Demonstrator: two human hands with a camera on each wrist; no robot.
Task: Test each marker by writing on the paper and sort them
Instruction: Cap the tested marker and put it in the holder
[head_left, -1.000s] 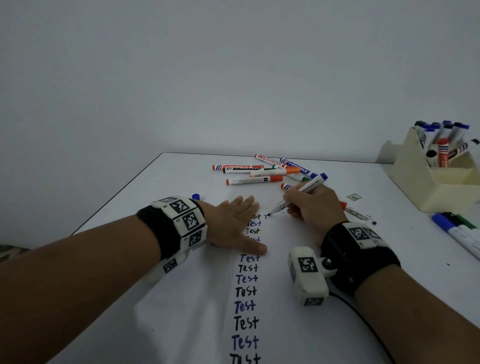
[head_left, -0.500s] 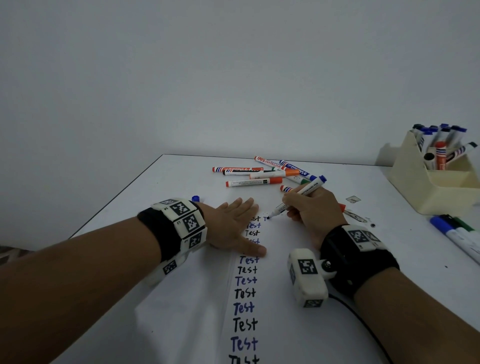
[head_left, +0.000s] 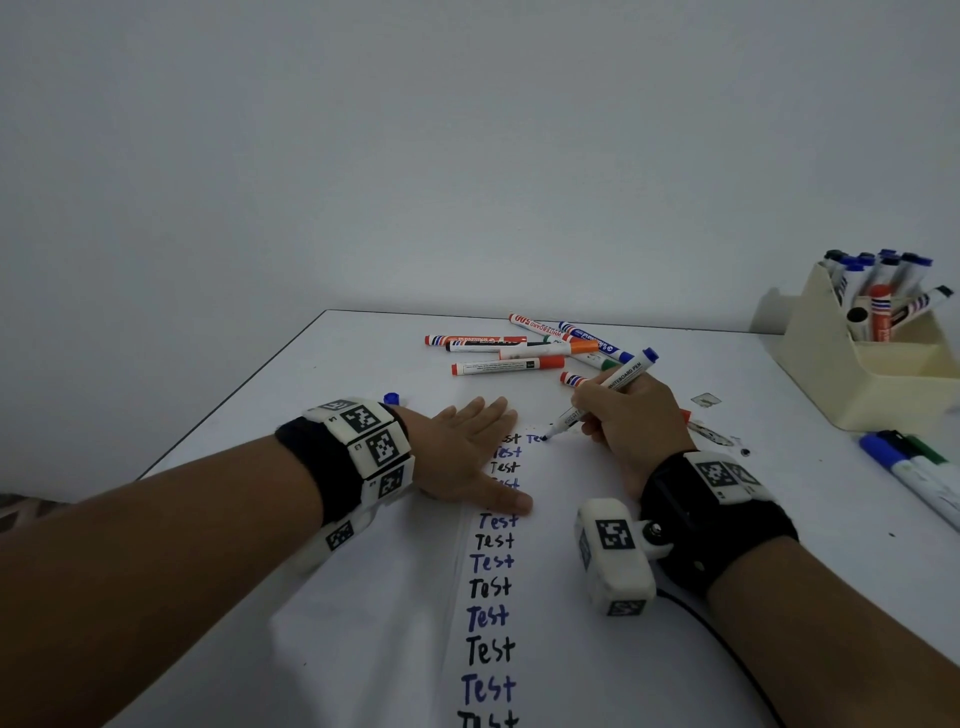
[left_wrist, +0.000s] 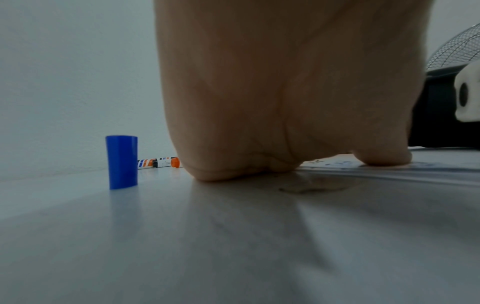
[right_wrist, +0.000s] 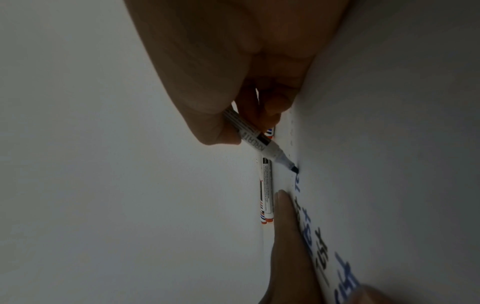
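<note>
My right hand grips an uncapped blue whiteboard marker, its tip on the white paper beside a column of black and blue "Test" words. In the right wrist view the marker touches the sheet just past fresh blue letters. My left hand lies flat with straight fingers, pressing the paper down; in the left wrist view its palm rests on the table. A blue cap stands upright left of that hand, also seen as the blue cap.
Several markers with orange, red, blue and green caps lie in a loose pile beyond the paper. A cream organizer at the far right holds several markers upright. Three more markers lie at the right table edge.
The marker tip has moved a little to the right along the top line, and blue letters now stand after the first "Test". The left hand has stayed put.
</note>
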